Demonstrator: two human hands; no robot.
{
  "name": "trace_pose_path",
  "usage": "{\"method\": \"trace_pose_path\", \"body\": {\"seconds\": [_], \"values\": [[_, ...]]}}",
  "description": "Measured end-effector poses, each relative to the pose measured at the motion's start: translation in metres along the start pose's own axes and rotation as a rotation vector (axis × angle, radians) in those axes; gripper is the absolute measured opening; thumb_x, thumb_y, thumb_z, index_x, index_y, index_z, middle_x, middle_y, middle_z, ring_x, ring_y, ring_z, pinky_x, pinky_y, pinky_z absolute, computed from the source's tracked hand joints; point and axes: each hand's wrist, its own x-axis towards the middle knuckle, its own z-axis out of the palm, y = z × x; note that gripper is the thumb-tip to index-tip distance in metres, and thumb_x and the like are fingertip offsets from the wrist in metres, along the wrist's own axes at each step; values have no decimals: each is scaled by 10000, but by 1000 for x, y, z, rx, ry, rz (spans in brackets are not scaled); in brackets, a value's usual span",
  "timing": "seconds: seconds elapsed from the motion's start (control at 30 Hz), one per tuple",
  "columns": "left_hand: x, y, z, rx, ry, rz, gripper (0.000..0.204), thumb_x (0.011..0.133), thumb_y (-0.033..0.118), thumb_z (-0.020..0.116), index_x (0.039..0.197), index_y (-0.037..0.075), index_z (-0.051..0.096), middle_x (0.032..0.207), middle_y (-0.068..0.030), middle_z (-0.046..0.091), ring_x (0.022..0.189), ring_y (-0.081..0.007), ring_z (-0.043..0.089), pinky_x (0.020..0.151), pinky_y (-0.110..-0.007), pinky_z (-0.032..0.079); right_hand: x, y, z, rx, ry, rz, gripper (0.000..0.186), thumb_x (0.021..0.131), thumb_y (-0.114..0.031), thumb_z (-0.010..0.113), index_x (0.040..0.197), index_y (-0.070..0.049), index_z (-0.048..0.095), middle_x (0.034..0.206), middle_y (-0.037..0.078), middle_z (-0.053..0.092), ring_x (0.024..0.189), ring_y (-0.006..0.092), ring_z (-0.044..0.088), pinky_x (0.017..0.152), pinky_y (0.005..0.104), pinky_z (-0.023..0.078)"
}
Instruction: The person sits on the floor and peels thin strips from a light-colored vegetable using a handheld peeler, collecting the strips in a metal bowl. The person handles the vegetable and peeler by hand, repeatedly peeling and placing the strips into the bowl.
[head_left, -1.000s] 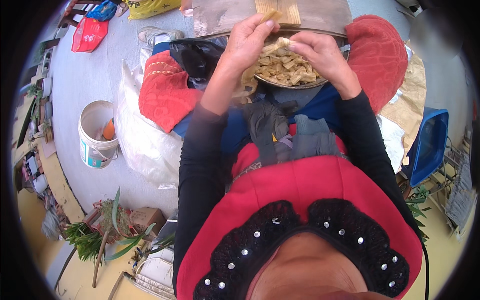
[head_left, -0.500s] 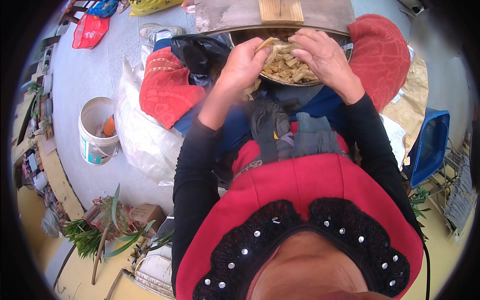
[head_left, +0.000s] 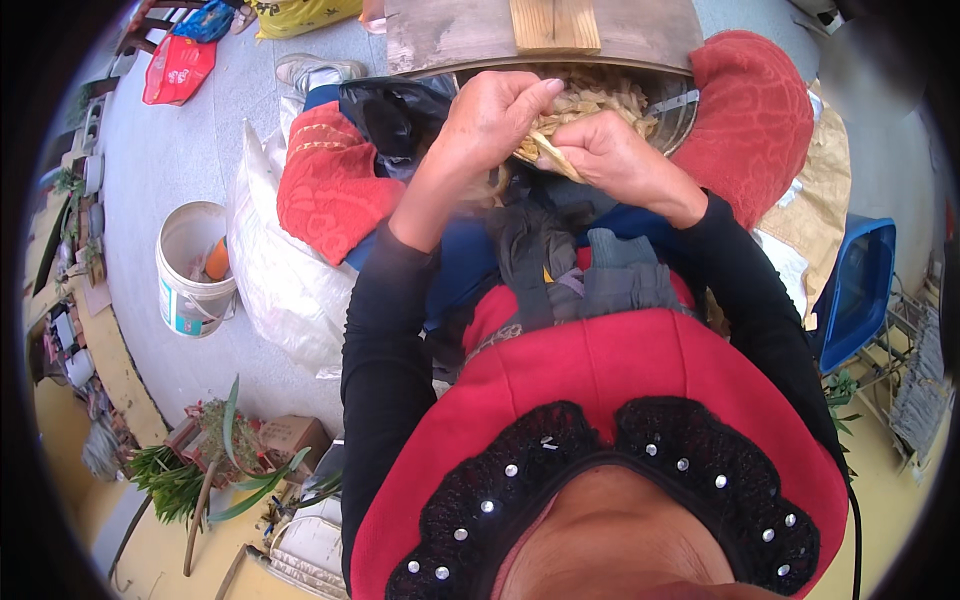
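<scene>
Between my knees stands a round metal basin [head_left: 676, 118], holding a heap of yellowish-brown vegetable strips [head_left: 597, 98] of a kind I cannot make out. Over its near rim both my hands are closed. A longer pale strip [head_left: 552, 158] stretches between them. My left hand [head_left: 490, 118] grips one end, thumb pointing right over the basin. My right hand [head_left: 618, 158] pinches the strip's lower end between thumb and fingers.
A wooden board [head_left: 450, 35] covers the basin's far side. Red cloths [head_left: 755, 120] drape my knees. Left are a black plastic bag [head_left: 395, 115], a white sack [head_left: 290, 270] and a white bucket [head_left: 190, 290]; right, a blue bin [head_left: 858, 285].
My right hand has come down and left from above the heap and now pinches the strip. My left hand has shifted slightly. More of the basin's right side shows.
</scene>
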Motion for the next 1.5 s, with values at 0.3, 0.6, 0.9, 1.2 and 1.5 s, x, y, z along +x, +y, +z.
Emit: {"method": "trace_pose_path", "body": {"seconds": [0.3,0.6,0.9,1.2,1.5], "values": [[-6,46,31,-580,37,10,355,1032,344,485,1116,18,596,623,24,470,501,-41,361,453,-204,292,7,-38,-24,226,466,-362,252,969,-158,620,1152,0,689,929,38,703,852,87,642,732,220,519],[2,14,52,-826,72,-171,237,952,145,632,1149,24,577,706,49,520,563,-14,419,478,-182,313,21,5,-20,-415,736,-349,197,933,-184,604,1092,-161,718,852,78,714,752,223,700,659,303,540],[-13,4,44,665,342,306,183,853,42,629,1036,42,610,922,-118,667,830,-333,662,677,-379,535,13,30,-26,-405,539,-218,237,946,-306,609,931,-91,706,725,80,648,675,208,647,600,356,476],[-13,-17,51,438,397,432,350,837,72,655,1184,50,617,1102,-156,656,890,-343,672,736,-366,555,7,43,-7,1135,45,4,244,987,-202,560,1178,-65,624,1082,36,655,971,141,631,885,296,501],[-10,16,45,356,300,175,280,905,110,598,1153,-22,595,1098,-180,652,977,-263,652,846,-327,510,16,29,-6,75,525,-284,130,855,-1,587,941,34,679,1171,97,622,1059,206,585,909,311,461]]}}
